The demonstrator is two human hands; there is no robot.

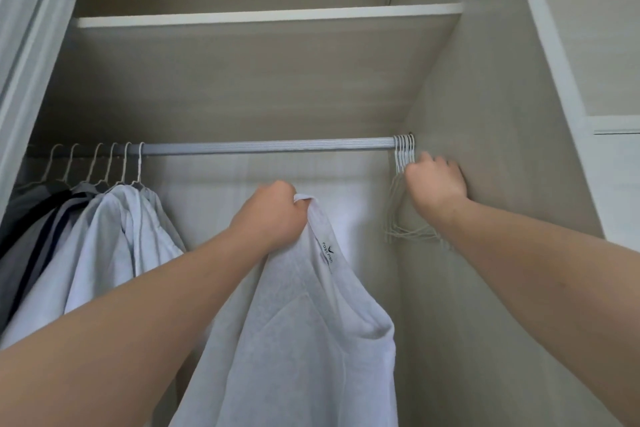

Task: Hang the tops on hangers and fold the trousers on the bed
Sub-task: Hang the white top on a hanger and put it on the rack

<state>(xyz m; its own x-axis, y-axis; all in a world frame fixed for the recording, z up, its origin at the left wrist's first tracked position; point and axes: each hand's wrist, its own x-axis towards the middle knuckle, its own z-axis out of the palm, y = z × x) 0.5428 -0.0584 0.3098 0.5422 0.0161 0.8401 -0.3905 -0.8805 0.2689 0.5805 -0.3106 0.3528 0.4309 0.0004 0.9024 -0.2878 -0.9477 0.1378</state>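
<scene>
- The white top (304, 340) has a small label (328, 253) printed inside its neckline: a dark tick-like mark above a line of capitals, too small to read with certainty.
- The left hand (273, 215) holds the top, its fingers curled tight round a bunch of the fabric at the neck. The rest of the top hangs down below the fist, under the middle of the rail (266, 146).
- The right hand (437, 180) grips a bundle of empty white wire hangers (403, 149) just below their hooks. The hooks sit on the rail's right end, close against the side wall of the wardrobe (485, 114).
- The wardrobe holds a row of clothes (104, 236) on hangers at the rail's left end: dark and grey pieces furthest left, then pale white ones nearest the middle.
- The held top hangs near the pale clothes, with a gap between them.
- A shelf (266, 15) runs across the wardrobe above the rail; nothing on its top face can be seen from this low angle.
</scene>
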